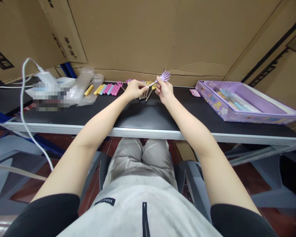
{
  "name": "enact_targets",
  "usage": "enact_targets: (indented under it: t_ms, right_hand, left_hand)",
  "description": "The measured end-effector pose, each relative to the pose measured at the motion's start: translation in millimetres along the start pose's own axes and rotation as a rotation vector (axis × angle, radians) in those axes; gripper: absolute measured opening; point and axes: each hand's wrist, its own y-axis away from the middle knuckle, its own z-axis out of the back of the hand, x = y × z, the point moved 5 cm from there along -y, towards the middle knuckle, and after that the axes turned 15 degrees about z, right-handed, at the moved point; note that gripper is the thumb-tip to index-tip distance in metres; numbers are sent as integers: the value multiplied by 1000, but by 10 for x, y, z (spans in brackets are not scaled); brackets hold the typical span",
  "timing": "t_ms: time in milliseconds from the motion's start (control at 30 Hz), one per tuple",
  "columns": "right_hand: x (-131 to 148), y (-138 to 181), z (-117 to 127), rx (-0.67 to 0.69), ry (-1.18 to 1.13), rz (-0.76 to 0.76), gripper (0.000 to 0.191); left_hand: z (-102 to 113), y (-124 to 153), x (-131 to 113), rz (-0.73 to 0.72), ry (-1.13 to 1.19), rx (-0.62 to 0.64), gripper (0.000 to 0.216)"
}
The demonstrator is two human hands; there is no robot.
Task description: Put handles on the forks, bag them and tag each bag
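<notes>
A purple back scratcher [165, 76] with a hand-shaped head is held slantwise above the table. My right hand [165, 90] pinches it just below the head. At the lower end of its thin metal rod, my left hand [135, 90] has its fingers closed around the stem. Beneath and between the hands lie several more back scratchers [151, 92] with yellow and pink heads and bare metal rods. Left of my left hand is a row of pink, blue and yellow handle sleeves [110, 89]. One yellow sleeve [88, 90] lies apart from them.
On the right stands a purple display box [219, 102] holding wrapped items, with a small pink card [194, 92] beside it. Clear plastic bags [81, 85] and a white cable [23, 95] occupy the left. Cardboard [148, 39] walls the table's back edge.
</notes>
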Motion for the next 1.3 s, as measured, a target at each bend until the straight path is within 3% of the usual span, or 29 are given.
enact_targets:
  t_ms: [233, 500, 600, 900, 1300]
  right_hand:
    - [88, 23, 5, 24, 72, 14, 57]
    - [19, 35, -37, 54, 134, 14, 41]
    - [-38, 38, -40, 112, 230, 47, 32]
    - [-8, 168, -143, 356, 638, 308, 32]
    - [-153, 241, -232, 524, 883, 375, 28]
  left_hand:
    - [-107, 119, -110, 70, 220, 134, 20]
    - [-102, 42, -3, 172, 408, 62, 24]
    - [-105, -11, 84, 217, 455, 45, 24]
    - [-74, -53, 229, 382, 493, 4, 30]
    - [-142, -143, 346, 422, 475, 33, 39]
